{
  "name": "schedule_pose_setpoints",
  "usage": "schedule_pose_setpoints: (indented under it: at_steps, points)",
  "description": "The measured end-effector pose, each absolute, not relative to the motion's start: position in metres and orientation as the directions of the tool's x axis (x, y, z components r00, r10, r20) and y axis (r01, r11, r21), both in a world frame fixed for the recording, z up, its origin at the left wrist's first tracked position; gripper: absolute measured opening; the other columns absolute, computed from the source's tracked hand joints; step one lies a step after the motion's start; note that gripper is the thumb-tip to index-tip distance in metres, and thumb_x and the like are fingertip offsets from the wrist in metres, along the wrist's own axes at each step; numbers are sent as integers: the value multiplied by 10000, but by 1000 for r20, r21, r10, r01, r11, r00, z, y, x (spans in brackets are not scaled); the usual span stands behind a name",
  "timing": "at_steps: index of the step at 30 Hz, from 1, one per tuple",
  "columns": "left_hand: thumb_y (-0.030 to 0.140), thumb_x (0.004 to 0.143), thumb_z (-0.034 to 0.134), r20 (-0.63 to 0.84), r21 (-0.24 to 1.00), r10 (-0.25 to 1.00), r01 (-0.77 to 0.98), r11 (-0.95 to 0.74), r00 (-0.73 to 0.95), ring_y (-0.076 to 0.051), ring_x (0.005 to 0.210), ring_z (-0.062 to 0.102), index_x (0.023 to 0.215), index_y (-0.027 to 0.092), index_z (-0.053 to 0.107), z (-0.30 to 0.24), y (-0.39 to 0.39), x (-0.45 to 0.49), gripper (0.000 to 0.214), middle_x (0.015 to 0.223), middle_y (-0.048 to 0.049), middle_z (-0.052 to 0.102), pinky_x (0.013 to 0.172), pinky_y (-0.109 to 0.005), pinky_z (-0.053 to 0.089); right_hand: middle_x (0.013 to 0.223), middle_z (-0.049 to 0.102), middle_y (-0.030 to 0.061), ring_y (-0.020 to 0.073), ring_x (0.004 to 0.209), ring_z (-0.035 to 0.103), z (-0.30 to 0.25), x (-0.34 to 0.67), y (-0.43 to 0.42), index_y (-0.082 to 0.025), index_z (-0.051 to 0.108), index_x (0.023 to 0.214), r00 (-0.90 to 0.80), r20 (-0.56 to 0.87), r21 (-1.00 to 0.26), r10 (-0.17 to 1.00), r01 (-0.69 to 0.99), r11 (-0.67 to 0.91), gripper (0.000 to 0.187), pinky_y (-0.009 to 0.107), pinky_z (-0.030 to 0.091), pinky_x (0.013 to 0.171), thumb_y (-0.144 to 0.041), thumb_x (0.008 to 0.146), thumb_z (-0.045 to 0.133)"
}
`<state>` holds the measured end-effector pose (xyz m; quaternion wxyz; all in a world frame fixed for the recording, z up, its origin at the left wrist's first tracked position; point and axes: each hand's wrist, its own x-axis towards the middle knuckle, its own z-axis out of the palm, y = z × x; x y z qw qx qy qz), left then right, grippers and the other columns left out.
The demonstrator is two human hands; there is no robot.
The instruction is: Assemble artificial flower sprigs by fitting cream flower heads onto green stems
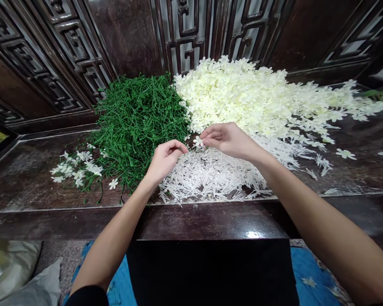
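Observation:
My right hand [225, 138] pinches a small white artificial flower [198, 141] between thumb and fingertips. Just to its left, my left hand [169, 159] is closed in a pinch on what looks like a thin green stem, mostly hidden by the fingers. The two hands are a short gap apart, above the edge of a heap of white plastic stamen pieces [210, 174]. Behind my left hand lies a pile of green plastic stems [140, 114]. A large mound of creamy white flower heads [236, 93] spreads behind my right hand.
Assembled white flowers on green stems [78, 165] lie at the left of the dark wooden bench [35, 187]. A single flower [113, 184] sits near its front edge, another loose one [345, 154] at the right. The carved wooden back panel [124, 34] rises behind the piles.

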<state>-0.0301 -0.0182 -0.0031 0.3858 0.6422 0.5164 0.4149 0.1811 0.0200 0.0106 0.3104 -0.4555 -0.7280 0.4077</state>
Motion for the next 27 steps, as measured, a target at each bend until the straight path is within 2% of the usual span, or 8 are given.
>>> schedule_pose_setpoints:
  at_steps: [3, 6, 9, 11, 14, 19, 23, 27]
  points:
    - [177, 778, 663, 164, 928, 979, 316, -196, 124, -112, 605, 547, 851, 175, 695, -6, -19, -28, 80, 729, -19, 661, 564, -249, 442, 950, 733, 100, 238, 864, 689, 9, 180, 20, -176, 702, 977, -447, 89, -892, 890, 362, 271, 216, 493, 549, 847, -341, 842, 666]
    - [229, 754, 741, 208, 942, 969, 241, -235, 134, -131, 706, 613, 978, 164, 708, -10, -18, -26, 235, 821, -50, 709, 626, -256, 490, 926, 738, 80, 223, 851, 692, 8, 178, 18, -188, 688, 990, -516, 110, -923, 850, 264, 280, 230, 455, 552, 828, -373, 857, 660]
    - [238, 746, 760, 244, 945, 959, 186, -269, 145, -147, 783, 651, 968, 175, 737, -14, -18, -24, 232, 928, -64, 752, 687, -273, 524, 866, 749, 63, 211, 811, 700, 6, 175, 14, -189, 650, 996, -558, 111, -947, 822, 190, 257, 272, 430, 554, 799, -418, 851, 683]
    - [250, 754, 761, 265, 941, 957, 183, -283, 120, -145, 769, 656, 930, 184, 755, -14, -20, -23, 188, 919, -55, 766, 697, -280, 531, 846, 753, 65, 216, 815, 707, 6, 172, 12, -184, 619, 979, -552, 109, -954, 827, 175, 243, 295, 426, 550, 795, -425, 834, 708]
    - [271, 773, 752, 289, 927, 956, 233, -294, 58, -137, 711, 647, 853, 193, 768, -12, -21, -23, 112, 842, -40, 769, 665, -277, 525, 835, 749, 71, 224, 807, 705, 8, 170, 11, -181, 596, 949, -509, 101, -930, 855, 257, 263, 269, 426, 549, 767, -380, 819, 722]
    - [260, 768, 757, 314, 912, 949, 283, -296, -20, -142, 723, 659, 815, 202, 760, -6, -18, -28, 75, 840, -39, 770, 673, -284, 540, 930, 750, 95, 253, 865, 702, 5, 178, 16, -195, 598, 993, -441, 113, -792, 890, 501, 349, 128, 471, 550, 766, -221, 868, 603]
    - [259, 756, 764, 309, 922, 950, 258, -289, -37, -141, 739, 669, 814, 186, 748, -5, -16, -30, 94, 838, -48, 766, 682, -277, 543, 974, 758, 104, 289, 898, 711, -2, 182, 18, -224, 541, 1071, -493, 47, -738, 869, 569, 363, 324, 500, 566, 780, -202, 790, 700]
    - [293, 740, 778, 246, 937, 969, 258, -234, -14, -135, 687, 656, 841, 167, 739, -6, -17, -29, 166, 767, -46, 751, 603, -252, 497, 919, 753, 111, 272, 817, 716, -2, 179, 15, -201, 502, 1169, -492, 15, -700, 870, 616, 361, 403, 443, 579, 699, -173, 808, 678]
